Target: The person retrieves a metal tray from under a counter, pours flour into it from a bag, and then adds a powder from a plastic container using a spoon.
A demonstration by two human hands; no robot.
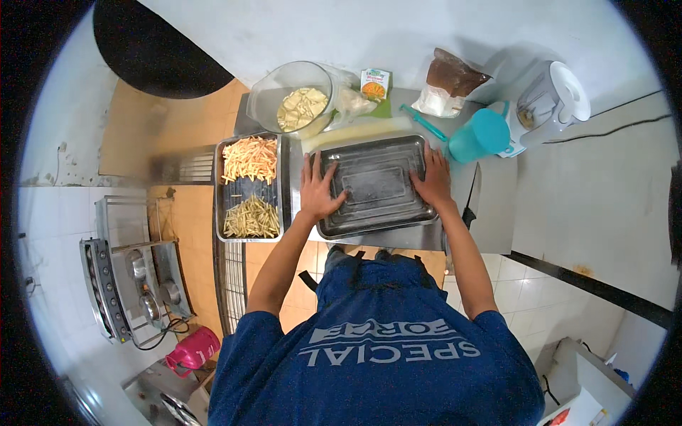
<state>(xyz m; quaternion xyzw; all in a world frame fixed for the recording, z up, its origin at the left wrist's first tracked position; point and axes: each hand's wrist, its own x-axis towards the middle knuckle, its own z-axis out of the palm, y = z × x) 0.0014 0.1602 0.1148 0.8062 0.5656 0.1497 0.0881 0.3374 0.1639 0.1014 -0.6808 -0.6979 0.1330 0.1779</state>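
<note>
The baking tray [378, 181] is dark grey, the jug [477, 137] turquoise, the shirt [376, 390] navy blue with pale grey lettering [394, 353].

You look through the left of the two fisheye cameras on your head, upright and unmirrored. It faces steeply down over your shirt [426, 390], near enough that your left fingers [317, 167] and right fingers [437, 160] fall just above the frame's middle, yet wide enough to span the tabletop [497, 209] from near edge to far edge, plus wall [298, 28] and floor [522, 291] beyond, bending toward the dark rim.
</note>
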